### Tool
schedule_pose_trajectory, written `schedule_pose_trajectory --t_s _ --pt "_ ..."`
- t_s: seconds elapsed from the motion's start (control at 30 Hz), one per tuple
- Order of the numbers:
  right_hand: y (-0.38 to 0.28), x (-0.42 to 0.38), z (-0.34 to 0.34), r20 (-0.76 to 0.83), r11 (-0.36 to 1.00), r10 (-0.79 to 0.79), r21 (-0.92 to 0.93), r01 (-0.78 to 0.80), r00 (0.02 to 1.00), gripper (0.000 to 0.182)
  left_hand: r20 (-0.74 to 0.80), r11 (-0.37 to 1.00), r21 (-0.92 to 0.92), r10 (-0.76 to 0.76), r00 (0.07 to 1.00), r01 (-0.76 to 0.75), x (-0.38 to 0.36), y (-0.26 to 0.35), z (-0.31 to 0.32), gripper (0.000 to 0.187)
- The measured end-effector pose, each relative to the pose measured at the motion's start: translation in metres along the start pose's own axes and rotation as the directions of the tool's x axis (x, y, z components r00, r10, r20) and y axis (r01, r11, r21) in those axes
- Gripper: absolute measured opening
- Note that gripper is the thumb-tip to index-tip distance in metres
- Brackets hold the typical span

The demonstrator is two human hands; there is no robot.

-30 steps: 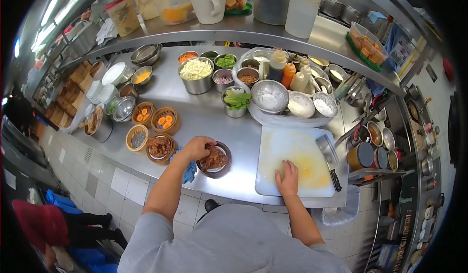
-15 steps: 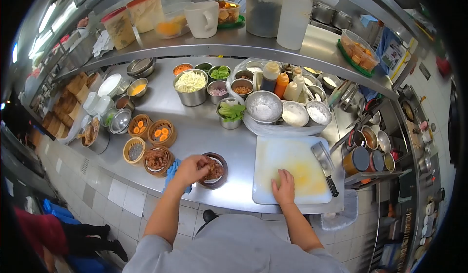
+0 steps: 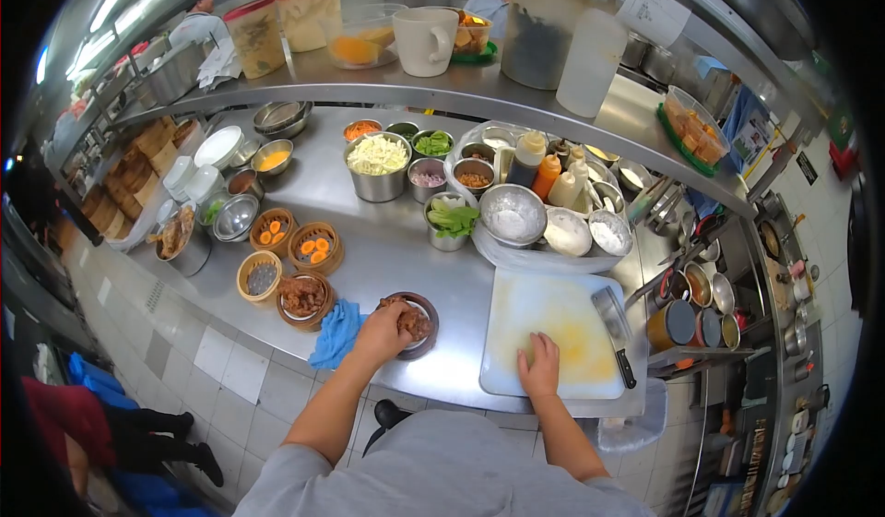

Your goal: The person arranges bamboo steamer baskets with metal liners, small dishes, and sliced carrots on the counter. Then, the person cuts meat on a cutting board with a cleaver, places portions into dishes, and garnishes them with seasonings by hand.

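My left hand (image 3: 383,334) reaches into a dark round steamer basket (image 3: 430,311) with a pale lining, fingers curled together on brown sauced meat (image 3: 411,320). The pieces look like chicken feet, though my fingers hide some of them. Just left of that hand a crumpled blue cloth (image 3: 337,334) lies on the steel counter. Beyond it a bamboo steamer (image 3: 327,317) holds more of the brown meat. My right hand (image 3: 540,366) lies on the white cutting board (image 3: 521,297), fingers stretched, holding nothing. A cleaver (image 3: 612,319) with a black handle rests along the board's right side.
More bamboo steamers (image 3: 259,275) stand to the left, two with orange slices. Behind are a pot of shredded cabbage (image 3: 379,180), a leafy greens pot (image 3: 446,236), flour bowls (image 3: 513,233) and squeeze bottles (image 3: 548,177). A loaded shelf (image 3: 369,88) crosses above; a person (image 3: 74,425) is lower left.
My left hand has moved slightly right and down onto the meat in the dark steamer, uncovering more of the blue cloth. My right hand stays on the board. The view has shifted a little.
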State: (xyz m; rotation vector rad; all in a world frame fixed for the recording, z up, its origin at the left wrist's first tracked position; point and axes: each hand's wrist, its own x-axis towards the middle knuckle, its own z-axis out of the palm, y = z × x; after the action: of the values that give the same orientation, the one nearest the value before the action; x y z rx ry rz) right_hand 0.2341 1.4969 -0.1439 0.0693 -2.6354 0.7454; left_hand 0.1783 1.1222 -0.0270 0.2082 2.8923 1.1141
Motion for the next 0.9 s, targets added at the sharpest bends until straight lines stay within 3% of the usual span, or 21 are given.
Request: schedule_pose_trajectory --t_s 0.13,0.2,0.23,0.3,0.53,0.57,0.6,0.67,0.8,0.9 --pt "0.001 0.001 0.002 0.017 1.0 0.013 -0.022 -0.013 1.0 0.048 0.048 0.999 -0.043 0.008 0.999 -0.005 0.009 -0.003 -0.015 0.046" --pt "0.002 0.0 0.004 0.011 1.0 -0.005 -0.022 0.005 1.0 0.048 0.069 0.984 -0.013 0.18 0.981 -0.18 0.018 -0.012 -0.019 0.04" --pt "0.002 -0.001 0.004 0.003 1.0 -0.019 -0.018 0.019 1.0 0.049 0.066 0.985 -0.017 0.173 0.983 -0.172 0.023 -0.02 -0.017 0.04" --pt "0.001 0.0 0.004 0.013 1.0 -0.01 -0.02 0.01 1.0 0.049 0.058 0.944 0.114 0.306 0.95 -0.311 0.036 -0.04 -0.007 0.032" --pt "0.022 -0.005 0.023 0.018 0.995 0.008 -0.104 -0.006 1.0 0.053 -0.053 0.922 0.246 0.322 0.945 -0.3 0.044 -0.075 0.018 0.028" --pt "0.017 -0.005 0.02 0.011 0.994 -0.014 -0.11 0.015 1.0 0.054 0.043 0.936 0.264 0.231 0.972 -0.234 0.038 -0.054 0.002 0.038" --pt "0.015 -0.005 0.019 0.029 0.995 0.002 -0.096 0.0 1.0 0.052 -0.081 0.956 0.198 0.236 0.968 -0.217 0.027 -0.053 0.003 0.068" --pt "0.008 -0.002 0.017 0.041 0.997 0.012 -0.082 -0.008 0.999 0.05 -0.06 0.956 0.279 0.114 0.992 -0.093 0.016 -0.052 0.009 0.102" --pt "0.008 -0.002 0.017 0.035 0.998 0.004 -0.064 -0.001 0.999 0.049 0.018 0.973 0.232 0.003 1.0 -0.007 0.005 -0.04 0.016 0.123" --pt "0.006 -0.002 0.017 0.038 0.998 -0.003 -0.059 0.005 0.999 0.049 -0.064 0.972 0.233 0.038 0.997 -0.022 0.004 -0.039 0.026 0.122"
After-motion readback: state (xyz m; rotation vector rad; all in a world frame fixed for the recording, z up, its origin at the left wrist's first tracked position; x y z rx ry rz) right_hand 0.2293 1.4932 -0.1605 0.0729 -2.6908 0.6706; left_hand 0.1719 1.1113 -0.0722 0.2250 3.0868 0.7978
